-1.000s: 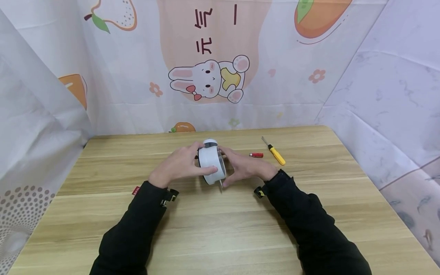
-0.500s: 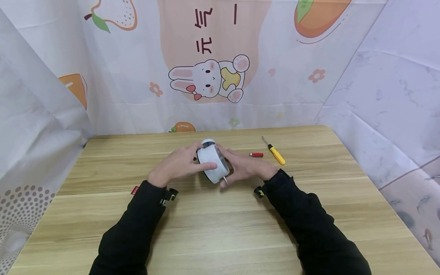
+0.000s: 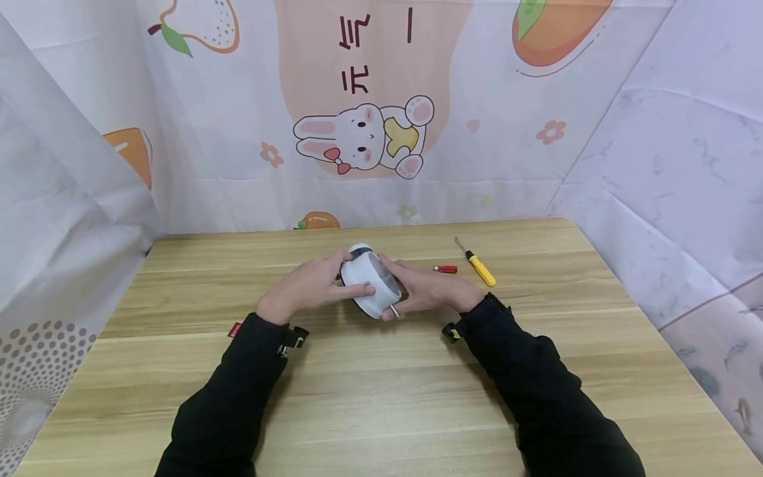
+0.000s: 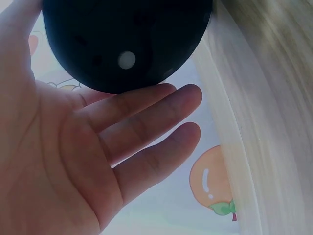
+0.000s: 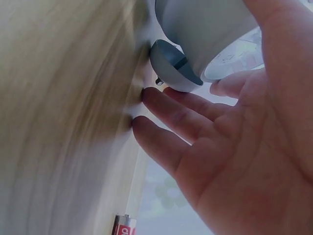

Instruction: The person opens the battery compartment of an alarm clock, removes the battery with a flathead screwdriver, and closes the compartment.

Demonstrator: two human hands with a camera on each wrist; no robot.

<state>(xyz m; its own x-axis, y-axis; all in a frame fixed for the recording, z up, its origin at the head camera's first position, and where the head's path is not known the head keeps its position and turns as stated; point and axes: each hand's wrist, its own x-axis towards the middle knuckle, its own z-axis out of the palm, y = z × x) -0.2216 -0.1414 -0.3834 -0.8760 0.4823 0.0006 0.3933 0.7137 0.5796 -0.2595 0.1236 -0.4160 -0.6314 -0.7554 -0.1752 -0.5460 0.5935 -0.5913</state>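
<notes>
A round white alarm clock (image 3: 365, 286) with a clear front is held tilted just over the table, between both hands. My left hand (image 3: 310, 286) grips its left side, thumb across the white casing and fingers at the far side. In the left wrist view, the clock's black back (image 4: 142, 39) bears a pale round knob (image 4: 126, 60). My right hand (image 3: 426, 289) holds the front rim between thumb and forefinger, its other fingers extended. A dome-shaped bell (image 5: 171, 68) shows beside the casing in the right wrist view. A thin metal leg (image 3: 394, 311) sticks out near my right thumb.
A red battery (image 3: 445, 269) lies right of my right hand. Beyond it is a screwdriver (image 3: 479, 266) with a yellow handle. The wooden table (image 3: 381, 397) ends at a printed cloth (image 3: 238, 199) behind.
Between my hands the clock has tilted over, its clear front turning more upward and its lower end swinging to the right. Both arms have stayed nearly in place.
</notes>
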